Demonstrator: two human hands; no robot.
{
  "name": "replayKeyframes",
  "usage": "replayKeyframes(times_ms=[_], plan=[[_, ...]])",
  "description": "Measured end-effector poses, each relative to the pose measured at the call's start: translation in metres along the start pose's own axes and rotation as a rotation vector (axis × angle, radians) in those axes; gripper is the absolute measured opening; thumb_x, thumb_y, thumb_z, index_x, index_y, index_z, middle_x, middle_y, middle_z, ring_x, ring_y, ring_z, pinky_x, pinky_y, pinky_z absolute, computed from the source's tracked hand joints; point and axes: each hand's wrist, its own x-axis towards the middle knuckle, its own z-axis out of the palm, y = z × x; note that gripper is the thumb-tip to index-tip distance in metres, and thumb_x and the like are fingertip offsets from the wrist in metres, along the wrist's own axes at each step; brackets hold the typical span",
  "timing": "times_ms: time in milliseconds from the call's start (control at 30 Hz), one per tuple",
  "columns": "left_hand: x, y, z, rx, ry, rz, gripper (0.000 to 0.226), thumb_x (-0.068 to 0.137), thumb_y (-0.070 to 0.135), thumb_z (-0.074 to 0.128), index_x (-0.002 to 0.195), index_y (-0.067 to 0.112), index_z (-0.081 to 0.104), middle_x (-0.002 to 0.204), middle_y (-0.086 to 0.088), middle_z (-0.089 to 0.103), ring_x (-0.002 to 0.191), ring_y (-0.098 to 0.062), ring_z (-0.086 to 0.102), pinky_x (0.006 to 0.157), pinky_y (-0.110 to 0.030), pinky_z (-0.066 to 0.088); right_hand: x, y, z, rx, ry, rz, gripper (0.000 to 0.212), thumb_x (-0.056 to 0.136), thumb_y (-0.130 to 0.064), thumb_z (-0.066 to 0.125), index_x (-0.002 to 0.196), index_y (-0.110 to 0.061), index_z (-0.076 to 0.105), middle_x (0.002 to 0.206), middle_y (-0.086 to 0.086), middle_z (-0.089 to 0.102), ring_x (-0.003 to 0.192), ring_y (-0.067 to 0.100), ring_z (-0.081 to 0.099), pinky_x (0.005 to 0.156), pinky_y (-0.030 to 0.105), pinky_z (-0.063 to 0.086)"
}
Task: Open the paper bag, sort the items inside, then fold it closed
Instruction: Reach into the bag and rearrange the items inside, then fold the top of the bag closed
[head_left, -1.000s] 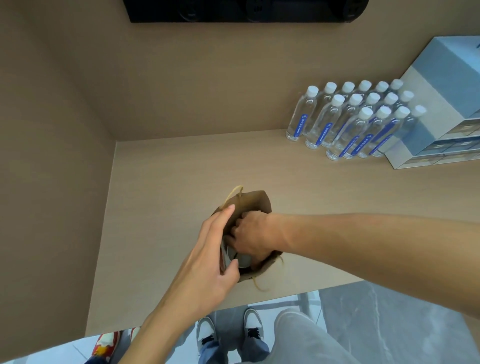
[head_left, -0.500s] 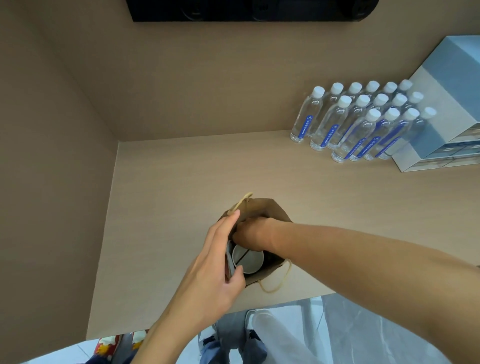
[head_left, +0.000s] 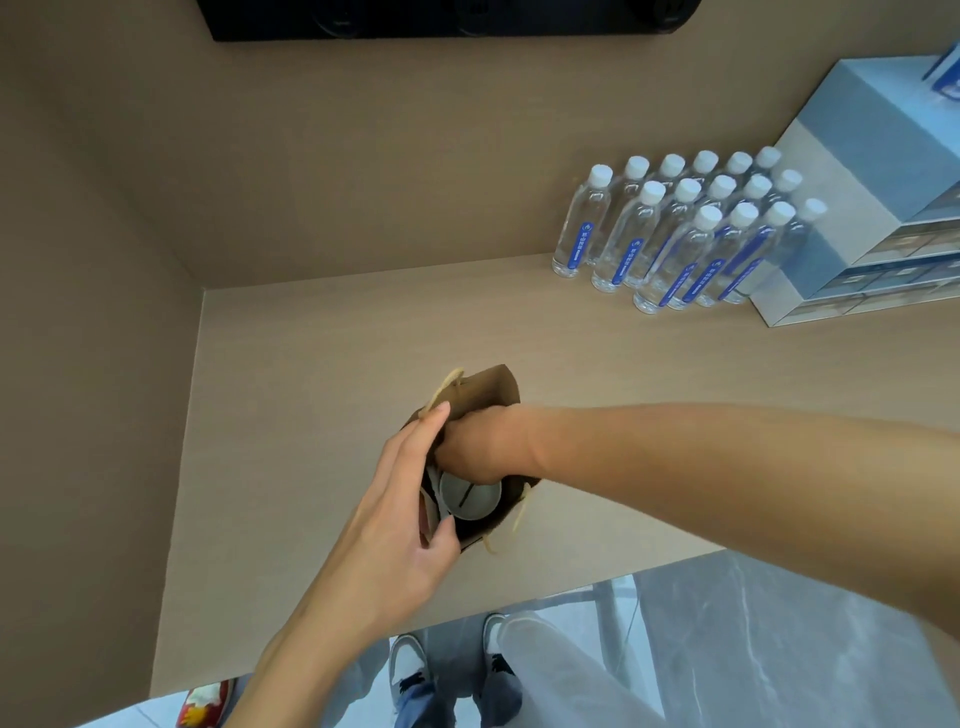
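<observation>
A small brown paper bag (head_left: 488, 391) with rope handles stands open near the front edge of the beige counter (head_left: 322, 374). My left hand (head_left: 400, 519) grips the bag's left wall, thumb inside the opening, fingers along the outside. My right hand (head_left: 475, 441) reaches down into the bag, its fingers hidden below the rim. Inside, a round white lid (head_left: 470, 500) with a dark slit shows beneath my right hand. Whether the right hand holds anything is hidden.
Several clear water bottles (head_left: 670, 234) with white caps and blue labels stand at the back right, next to a stack of blue-and-white boxes (head_left: 862, 208). Walls close off the left and back. A dark panel (head_left: 441, 18) hangs above. Shoes (head_left: 410, 675) show below the counter edge.
My right hand has pushed deeper into the bag and shifted toward its far side, uncovering the white lid. My left hand has kept its hold on the bag's left wall.
</observation>
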Motion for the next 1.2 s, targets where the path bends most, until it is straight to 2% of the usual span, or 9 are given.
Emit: replayKeyframes(times_ms=[100,200,300,467,667,867,967,1100,1200], plan=[[0.003,-0.001,-0.005,0.004,-0.030,0.000,0.102,0.082,0.013,0.067,0.148,0.064,0.009,0.138,0.042,0.030,0.099,0.017,0.053,0.073,0.000,0.041,-0.026,-0.001,-0.027,-0.004,0.023,-0.060,0.022,0.094,-0.004,0.051,0.111,-0.007,0.065,0.103,0.005,0.066,0.070,0.017,0.055,0.062,0.023,0.041],[0.007,-0.004,-0.010,-0.004,-0.022,-0.025,0.102,0.081,0.016,0.066,0.148,0.066,0.006,0.124,0.053,0.035,0.092,0.015,0.056,0.067,-0.011,0.043,-0.071,0.010,-0.049,0.238,0.202,-0.110,0.033,0.092,0.001,0.045,0.117,-0.011,0.063,0.098,0.006,0.064,0.071,0.023,0.058,0.056,0.031,0.044],[0.009,-0.005,-0.017,0.019,-0.009,-0.012,0.100,0.082,0.019,0.066,0.148,0.065,0.008,0.116,0.048,0.041,0.080,0.000,0.059,0.058,-0.026,0.053,-0.119,0.029,-0.041,0.644,0.514,-0.093,0.041,0.093,0.005,0.044,0.113,-0.020,0.070,0.103,0.010,0.071,0.093,0.027,0.067,0.084,0.043,0.053],[0.007,-0.003,-0.027,0.120,-0.068,0.077,0.081,0.088,0.041,0.059,0.148,0.065,0.010,0.138,0.055,0.017,0.105,0.020,0.047,0.078,-0.017,0.046,-0.159,0.046,0.031,1.017,1.090,0.064,0.041,0.089,0.017,0.053,0.107,-0.014,0.073,0.096,0.000,0.073,0.089,0.012,0.068,0.080,0.031,0.053],[0.006,-0.006,-0.032,0.157,-0.145,0.104,0.069,0.087,0.069,0.052,0.145,0.068,0.015,0.150,0.048,0.014,0.121,0.022,0.035,0.096,-0.033,0.049,-0.116,0.034,0.103,1.424,0.637,-0.013,0.103,0.079,-0.007,0.077,0.144,-0.057,0.015,0.155,-0.025,0.025,0.094,0.009,0.062,0.085,0.032,0.057],[0.001,-0.016,-0.027,0.009,0.058,0.093,0.105,0.068,0.067,0.078,0.154,0.050,0.021,0.153,0.029,0.028,0.112,-0.001,0.058,0.081,-0.027,0.057,-0.076,0.033,0.118,1.425,0.596,-0.079,0.117,0.066,-0.038,0.087,0.141,-0.069,0.002,0.157,-0.026,0.018,0.075,0.002,0.055,0.079,0.029,0.057],[-0.009,-0.031,-0.016,-0.167,0.159,-0.112,0.126,0.048,0.064,0.090,0.151,0.059,0.016,0.134,0.041,0.041,0.099,-0.009,0.065,0.075,-0.031,0.057,-0.067,0.029,0.122,1.493,0.652,-0.108,0.112,0.067,-0.037,0.087,0.146,-0.061,0.011,0.151,-0.032,0.026,0.071,0.003,0.057,0.074,0.027,0.055],[-0.005,-0.038,0.000,-0.135,0.026,-0.248,0.128,0.046,0.060,0.091,0.134,0.081,-0.001,0.125,0.061,0.027,0.103,0.020,0.050,0.077,-0.012,0.047,-0.060,0.024,0.124,1.551,0.657,-0.092,0.107,0.069,-0.029,0.087,0.144,-0.061,0.018,0.131,-0.022,0.047,0.069,0.003,0.057,0.071,0.024,0.054],[0.006,-0.038,0.003,-0.160,0.038,-0.273,0.119,0.061,0.040,0.092,0.126,0.087,0.004,0.116,0.065,0.030,0.099,0.021,0.051,0.069,-0.009,0.042,-0.055,0.024,0.122,1.554,0.613,-0.073,0.113,0.068,-0.032,0.089,0.144,-0.063,0.012,0.111,-0.005,0.058,0.067,0.005,0.056,0.065,0.024,0.051]])
